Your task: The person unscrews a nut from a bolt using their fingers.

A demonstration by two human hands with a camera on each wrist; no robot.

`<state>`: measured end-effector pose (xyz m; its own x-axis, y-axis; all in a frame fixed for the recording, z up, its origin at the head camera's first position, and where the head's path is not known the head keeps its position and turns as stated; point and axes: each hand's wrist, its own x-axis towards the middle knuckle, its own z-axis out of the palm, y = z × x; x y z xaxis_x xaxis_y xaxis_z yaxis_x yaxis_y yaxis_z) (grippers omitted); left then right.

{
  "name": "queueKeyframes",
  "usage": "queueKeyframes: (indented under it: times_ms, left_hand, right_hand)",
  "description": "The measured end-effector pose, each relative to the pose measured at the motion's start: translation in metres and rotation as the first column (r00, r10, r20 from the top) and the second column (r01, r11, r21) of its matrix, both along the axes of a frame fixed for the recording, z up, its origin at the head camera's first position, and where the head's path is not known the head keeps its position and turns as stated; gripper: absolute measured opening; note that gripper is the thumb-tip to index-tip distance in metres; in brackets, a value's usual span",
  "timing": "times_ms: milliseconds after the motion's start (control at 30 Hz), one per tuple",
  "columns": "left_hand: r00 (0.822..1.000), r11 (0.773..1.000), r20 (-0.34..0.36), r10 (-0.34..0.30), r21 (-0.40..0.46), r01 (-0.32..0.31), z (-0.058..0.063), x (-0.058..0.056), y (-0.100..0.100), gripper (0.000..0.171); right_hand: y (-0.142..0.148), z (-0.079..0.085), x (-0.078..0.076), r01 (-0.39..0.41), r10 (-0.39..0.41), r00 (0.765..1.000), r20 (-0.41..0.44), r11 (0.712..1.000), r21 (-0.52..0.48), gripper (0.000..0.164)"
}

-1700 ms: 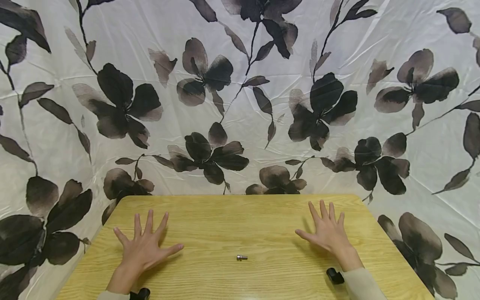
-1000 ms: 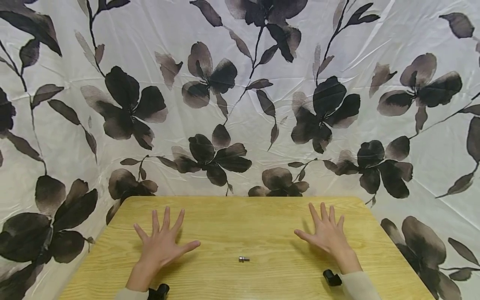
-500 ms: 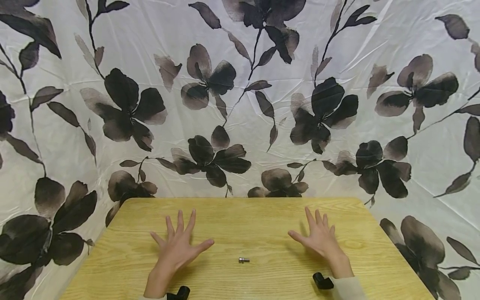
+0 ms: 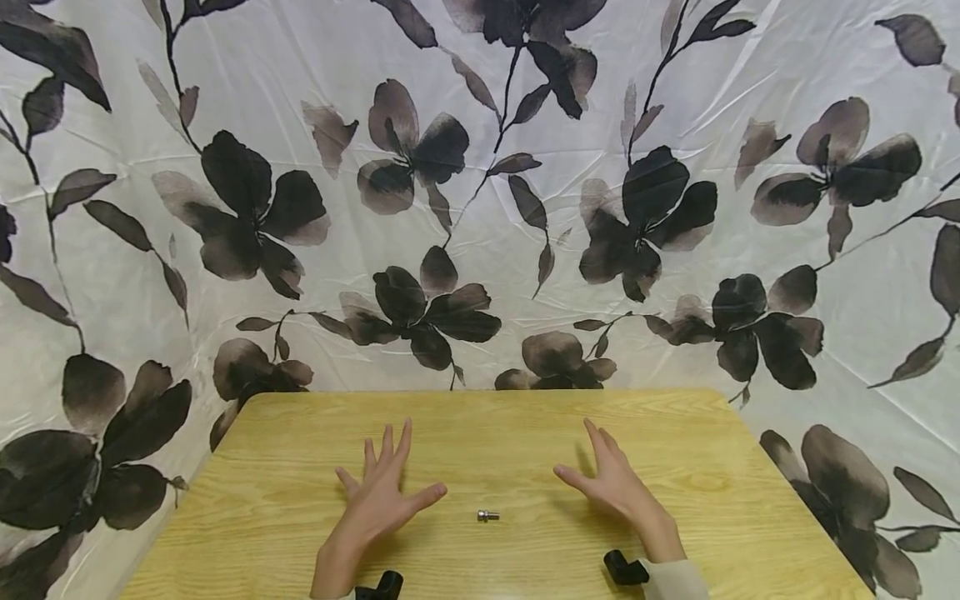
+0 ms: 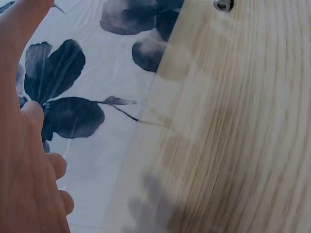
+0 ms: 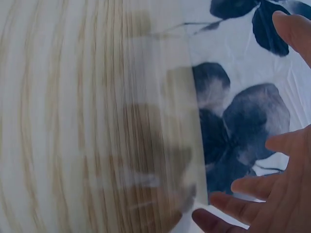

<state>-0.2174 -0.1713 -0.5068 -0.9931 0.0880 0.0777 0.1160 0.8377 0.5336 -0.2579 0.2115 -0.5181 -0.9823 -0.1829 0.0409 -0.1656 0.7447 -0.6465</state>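
A small silver bolt (image 4: 488, 516) lies on its side on the wooden table (image 4: 525, 450), head to the left and shank to the right in the head view. The end of its head also shows at the top edge of the left wrist view as a round metal piece (image 5: 223, 5). To the bolt's left is my left hand (image 4: 381, 500), fingers spread and thumb pointing at the bolt, holding nothing. My right hand (image 4: 618, 486) is on the other side, farther from the bolt, with fingers extended and thumb apart; it too holds nothing.
A white cloth with dark flowers (image 4: 540, 192) hangs behind the table and at both sides. Black wrist cameras (image 4: 625, 568) sit at both cuffs. The table's far edge runs behind the hands.
Both hands have moved inward toward the bolt, the left one farther. The right hand has turned more side-on, its fingers closer together. The bolt stays in its place on the table.
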Motion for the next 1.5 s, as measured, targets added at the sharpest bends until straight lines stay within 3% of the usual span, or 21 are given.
queueKeyframes:
  times_ms: [467,700,867,1200,1333,1500]
  left_hand:
    - [0.995,0.995,0.046,-0.084,0.057,0.082,-0.001,0.002,0.015,0.12]
    - [0.989,0.983,0.039,-0.14,0.128,0.134,-0.012,0.0,0.022,0.121]
    - [0.986,0.973,-0.001,-0.168,0.159,0.166,-0.013,-0.001,0.027,0.124]
    - [0.96,0.927,-0.057,-0.275,0.25,0.28,-0.014,-0.002,0.034,0.113]
    - [0.938,0.887,-0.032,-0.344,0.316,0.336,-0.015,-0.004,0.034,0.099]
    - [0.925,0.855,0.03,-0.379,0.394,0.338,-0.018,-0.003,0.035,0.08]
  right_hand:
    - [-0.017,-0.004,0.001,-0.064,0.07,0.997,0.028,0.98,-0.189,0.094]
    - [-0.027,-0.006,0.004,-0.048,0.061,0.997,0.045,0.967,-0.249,0.092]
    - [-0.037,-0.007,0.007,-0.076,0.097,0.993,0.061,0.959,-0.273,0.092]
    - [-0.06,-0.009,0.014,-0.15,0.195,0.974,0.113,0.935,-0.32,0.084]
    - [-0.067,-0.01,0.016,-0.141,0.191,0.975,0.111,0.924,-0.356,0.08]
    - [-0.075,-0.014,0.017,-0.157,0.215,0.971,0.101,0.901,-0.404,0.078]
